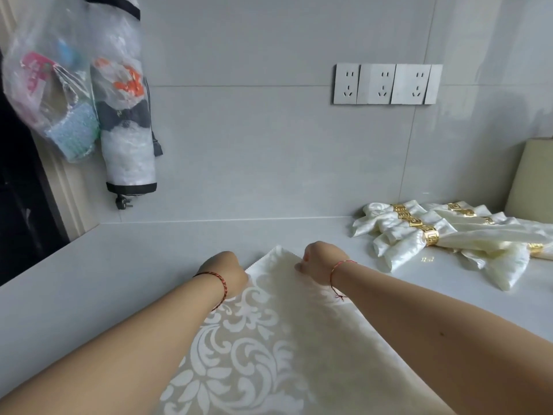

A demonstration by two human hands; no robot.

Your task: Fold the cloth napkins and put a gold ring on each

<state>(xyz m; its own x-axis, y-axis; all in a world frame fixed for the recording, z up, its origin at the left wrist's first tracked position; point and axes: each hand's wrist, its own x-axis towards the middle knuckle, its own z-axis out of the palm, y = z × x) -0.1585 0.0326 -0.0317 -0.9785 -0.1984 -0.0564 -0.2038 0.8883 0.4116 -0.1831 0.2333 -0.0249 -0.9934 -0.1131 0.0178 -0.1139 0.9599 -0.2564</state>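
Both hands, left hand (225, 272) and right hand (321, 262), seem to pinch my napkin's (269, 339) far edge; ringed napkins (443, 235) lie right.

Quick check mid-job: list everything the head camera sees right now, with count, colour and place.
Flat napkin: one, cream damask, spread on counter centre.
Ringed napkins: a pile, exact count unclear, cream, counter right.
Gold rings: at least three visible, on the folded pile.
Counter: one, pale grey.
Wall sockets: three, white, tiled wall upper right.
Plastic bags: two, clear, hanging upper left.
Cushion: one, beige, far right.
Left hand: closed on the flat napkin's far left edge.
Right hand: closed on its far right edge.
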